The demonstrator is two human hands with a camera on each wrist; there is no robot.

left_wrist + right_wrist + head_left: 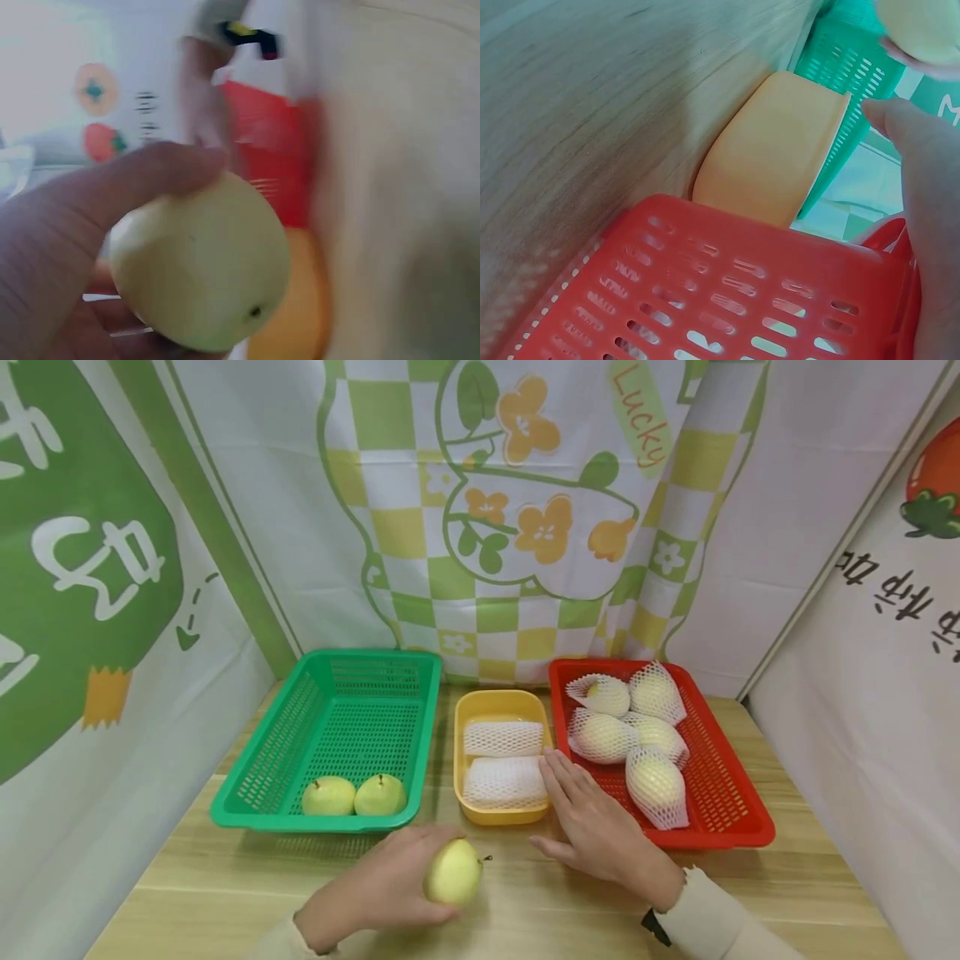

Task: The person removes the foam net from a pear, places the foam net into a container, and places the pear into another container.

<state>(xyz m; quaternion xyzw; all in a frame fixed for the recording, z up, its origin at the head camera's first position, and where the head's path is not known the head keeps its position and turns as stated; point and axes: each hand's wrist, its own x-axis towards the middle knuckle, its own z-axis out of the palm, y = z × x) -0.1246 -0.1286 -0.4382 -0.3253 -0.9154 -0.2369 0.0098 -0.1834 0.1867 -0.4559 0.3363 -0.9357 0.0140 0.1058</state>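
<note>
My left hand (386, 881) grips a yellow-green pear (454, 872) above the table, its stem toward the right. The left wrist view shows the thumb across the top of that pear (206, 262) and fingers beneath it. My right hand (600, 827) reaches over the right rim of a yellow container (504, 697), fingers extended and fingertips beside the nearer white foam net sleeve (504, 782). Whether they touch the sleeve I cannot tell. Behind it lies another foam net sleeve (502, 738). In the right wrist view, the thumb (892, 116) stands away from the container.
A green basket (429, 735) at left holds two bare pears (328, 796). At right, a red basket (731, 777) holds several pears in foam nets (656, 781). All stand on a wooden table (187, 893), with printed cloth (517, 602) walls around it.
</note>
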